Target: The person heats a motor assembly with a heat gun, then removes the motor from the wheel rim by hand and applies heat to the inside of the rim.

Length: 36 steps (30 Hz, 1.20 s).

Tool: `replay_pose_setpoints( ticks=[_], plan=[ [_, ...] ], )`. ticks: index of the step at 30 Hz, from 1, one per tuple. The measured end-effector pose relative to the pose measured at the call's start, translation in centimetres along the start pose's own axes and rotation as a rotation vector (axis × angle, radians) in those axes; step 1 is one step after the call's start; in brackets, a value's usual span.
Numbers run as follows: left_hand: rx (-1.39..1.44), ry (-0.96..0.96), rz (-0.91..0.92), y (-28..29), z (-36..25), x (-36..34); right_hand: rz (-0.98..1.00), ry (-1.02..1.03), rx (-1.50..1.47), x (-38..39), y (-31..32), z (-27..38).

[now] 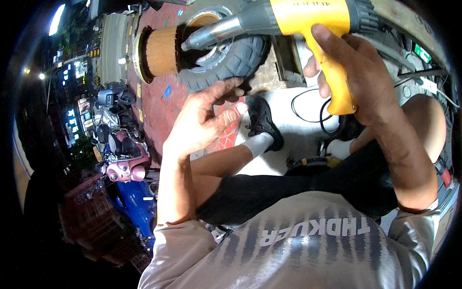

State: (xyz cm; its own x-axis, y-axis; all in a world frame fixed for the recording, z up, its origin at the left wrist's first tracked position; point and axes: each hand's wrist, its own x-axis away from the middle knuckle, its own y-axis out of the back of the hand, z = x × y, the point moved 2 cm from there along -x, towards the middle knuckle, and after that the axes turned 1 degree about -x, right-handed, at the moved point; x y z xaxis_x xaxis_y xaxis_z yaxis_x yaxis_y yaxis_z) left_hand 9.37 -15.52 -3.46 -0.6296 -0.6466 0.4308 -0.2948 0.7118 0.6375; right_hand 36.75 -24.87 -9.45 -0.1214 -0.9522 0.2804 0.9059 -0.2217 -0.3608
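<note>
My right hand point(362, 72) grips the handle of a yellow heat gun point(313, 17) with a long metal nozzle. The nozzle points left, its tip close to the right end of a brown cylinder point(162, 50) with a brass-coloured flange and dark rims, like a motor core. Behind the nozzle lies a black knobby tyre point(248, 55) on a wheel rim, partly hidden by the gun. My left hand point(204, 113) is by the tyre's lower edge, thumb and bent fingers apart, holding nothing; whether it touches the rubber I cannot tell.
A wooden crate point(267, 72) stands right of the tyre. A black cable point(322, 115) hangs below the gun's handle. My black shoe point(262, 120) rests on the pale floor under my hands. Parked scooters point(122, 154) line the left, beside red paving point(156, 101) and a street.
</note>
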Motion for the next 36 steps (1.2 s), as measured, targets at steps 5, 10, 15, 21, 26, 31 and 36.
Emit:
replay_pose_setpoints(
  ticks=[5,10,15,21,26,31,36],
  plan=[
    [-0.082,-0.091,-0.058,0.2,-0.1,0.2,-0.021,0.014,-0.076,-0.1,-0.1,0.1],
    [-0.165,-0.101,-0.005,1.1,-1.3,0.7,-0.074,-0.035,-0.172,0.2,-0.4,0.4],
    [-0.162,-0.017,-0.027,1.5,-2.1,1.6,-0.035,-0.023,-0.168,0.4,-0.5,0.1],
    [0.045,-0.140,-0.159,2.2,-0.4,3.3,-0.023,-0.068,-0.138,0.4,-1.0,-1.2],
    [0.043,-0.082,-0.253,3.5,-0.8,5.1,0.034,-0.078,-0.128,1.1,-2.3,-1.6],
    [0.087,-0.048,-0.459,5.5,-0.1,6.4,-0.023,-0.083,-0.123,1.5,-2.8,-2.0],
    [0.122,-0.088,-0.775,8.2,3.2,7.3,-0.073,-0.016,-0.160,1.5,-2.8,-1.4]
  ],
)
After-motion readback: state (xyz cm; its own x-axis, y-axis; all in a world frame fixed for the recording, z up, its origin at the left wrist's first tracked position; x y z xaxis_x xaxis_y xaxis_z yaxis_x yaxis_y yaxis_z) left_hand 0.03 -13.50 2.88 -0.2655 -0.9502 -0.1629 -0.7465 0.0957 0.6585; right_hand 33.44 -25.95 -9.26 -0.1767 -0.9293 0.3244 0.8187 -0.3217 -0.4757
